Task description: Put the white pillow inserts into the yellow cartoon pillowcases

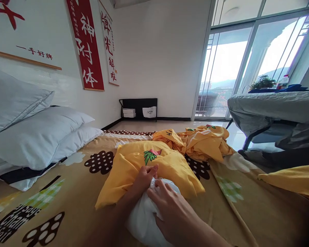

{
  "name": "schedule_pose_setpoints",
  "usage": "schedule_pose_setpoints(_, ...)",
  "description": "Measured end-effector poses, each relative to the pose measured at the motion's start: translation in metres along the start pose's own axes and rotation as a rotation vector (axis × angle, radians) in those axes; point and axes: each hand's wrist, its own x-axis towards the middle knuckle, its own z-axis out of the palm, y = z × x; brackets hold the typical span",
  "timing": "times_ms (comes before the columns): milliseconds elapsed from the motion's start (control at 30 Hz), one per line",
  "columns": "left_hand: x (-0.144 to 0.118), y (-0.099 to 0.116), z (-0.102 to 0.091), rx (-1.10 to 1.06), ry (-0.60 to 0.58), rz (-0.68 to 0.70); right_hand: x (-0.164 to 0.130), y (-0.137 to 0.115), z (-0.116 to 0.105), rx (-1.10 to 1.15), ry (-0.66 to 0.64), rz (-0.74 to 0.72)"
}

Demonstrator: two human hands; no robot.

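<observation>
A white pillow (144, 219) lies bunched on the bed directly in front of me. My left hand (145, 179) is closed, its fingers pinching the pillow's gathered far end. My right hand (171, 206) curls over the same pillow from the right, with the fingers pressed into the fabric. Just beyond both hands spreads a yellow pillowcase (134, 161) with a green and pink print, puffed up in the middle. Whether part of the white pillow is inside it, I cannot tell.
Several white pillows (41, 137) are stacked at the left. Crumpled yellow bedding (208, 140) lies beyond on the patterned bed sheet (77, 192), and more yellow cloth (293, 178) is at the right. A covered table (273, 106) stands near the window; a black shelf (139, 103) is at the wall.
</observation>
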Motion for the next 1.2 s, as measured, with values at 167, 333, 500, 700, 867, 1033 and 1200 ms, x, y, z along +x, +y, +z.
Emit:
schedule_pose_setpoints(167, 0.001, -0.006, 0.004, -0.201, 0.032, -0.010, -0.001, 0.008, -0.003, 0.053, -0.031, 0.047)
schedule_pose_setpoints(333, -0.007, 0.000, 0.002, -0.209, -0.083, 0.018, -0.005, 0.010, -0.003, 0.101, -0.018, 0.081)
schedule_pose_setpoints(500, -0.017, 0.019, -0.010, -0.065, -0.139, 0.115, -0.009, 0.014, 0.008, 0.050, -0.007, 0.065)
schedule_pose_setpoints(700, -0.041, 0.048, -0.054, 0.605, -0.146, 0.217, -0.009, 0.015, 0.010, 0.024, -0.045, 0.101)
schedule_pose_setpoints(867, -0.049, 0.040, -0.072, 1.202, -0.302, 0.009, -0.007, 0.011, 0.007, 0.049, -0.073, 0.074)
schedule_pose_setpoints(1033, -0.043, 0.035, -0.064, 1.403, -0.316, -0.011, -0.009, 0.005, 0.002, 0.063, -0.121, 0.043)
schedule_pose_setpoints(1200, -0.039, 0.034, -0.072, 1.328, -0.306, 0.059, -0.015, 0.008, 0.021, -0.074, -0.064, -0.207)
